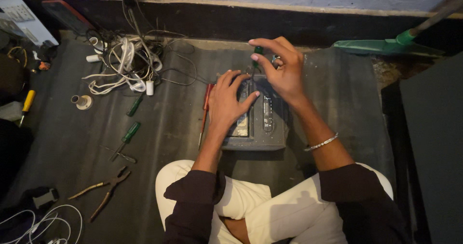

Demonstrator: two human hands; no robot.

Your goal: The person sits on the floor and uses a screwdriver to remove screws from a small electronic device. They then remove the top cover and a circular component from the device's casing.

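The person sits cross-legged on a dark mat (159,128), a small grey electronic device (258,128) lying opened in front of the knees. The left hand (230,99) lies flat and spread on the device's left half, fingers loose, clamped on nothing. The right hand (282,68) is curled around the green handle of a screwdriver (258,53), held upright with its tip down at the device's far edge. A silver bracelet (320,142) sits on the right forearm. A red-handled screwdriver (206,111) lies just left of the device. Further left are two green-handled screwdrivers (129,134), pliers (103,188), a yellow-handled screwdriver (26,104) and a tangle of white and black cables (128,63). A green broom (390,45) rests by the wall.
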